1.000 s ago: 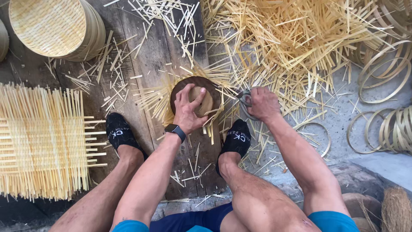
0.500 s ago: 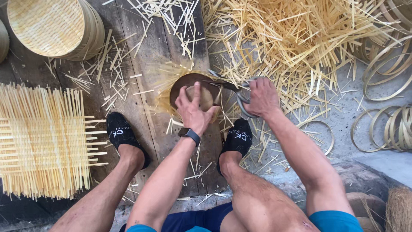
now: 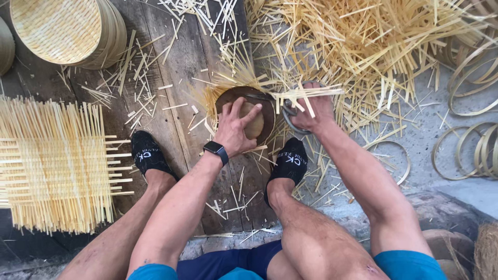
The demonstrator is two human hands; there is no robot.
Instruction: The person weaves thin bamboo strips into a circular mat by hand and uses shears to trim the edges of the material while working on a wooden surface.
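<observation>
My left hand point(image 3: 236, 129), with a dark watch on its wrist, presses flat with spread fingers on a round brown disc point(image 3: 268, 118). The disc lies on a woven bamboo piece point(image 3: 223, 85) whose strip ends fan out around its far edge. Just to the disc's right, my right hand point(image 3: 315, 113) grips metal shears point(image 3: 290, 122) by their loop handles. The blades are mostly hidden at the disc's rim. A few cut bamboo strips point(image 3: 306, 94) lie across my right hand.
My feet in black socks point(image 3: 148, 153) point(image 3: 290, 163) rest on wooden planks point(image 3: 176, 67) on either side of the disc. A stack of round woven trays point(image 3: 62, 31) stands top left, a woven strip mat point(image 3: 57, 166) at left, a heap of loose strips point(image 3: 373, 41) top right, bamboo rings point(image 3: 467, 150) at right.
My right hand with the shears has shifted along the disc's right edge, and cut strips now lie across it. My left hand has stayed pressed on the disc, turning a little.
</observation>
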